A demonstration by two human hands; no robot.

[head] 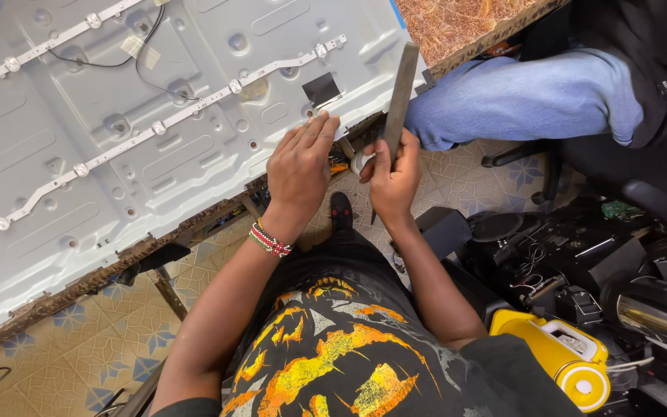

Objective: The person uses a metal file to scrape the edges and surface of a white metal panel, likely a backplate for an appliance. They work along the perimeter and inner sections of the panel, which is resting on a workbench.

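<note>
View: single head-worn camera | Facing: steeply down over the wearer's chest and arms | Distance: close, hands mid-frame | Far left: pale grey pressed-metal panel (117, 116) on a worn-edged table | Far right: seated person's blue-jeaned leg (519, 96) | Near right: round-ended yellow plastic appliance (561, 359) | Below: patterned tile floor (48, 359)
</note>
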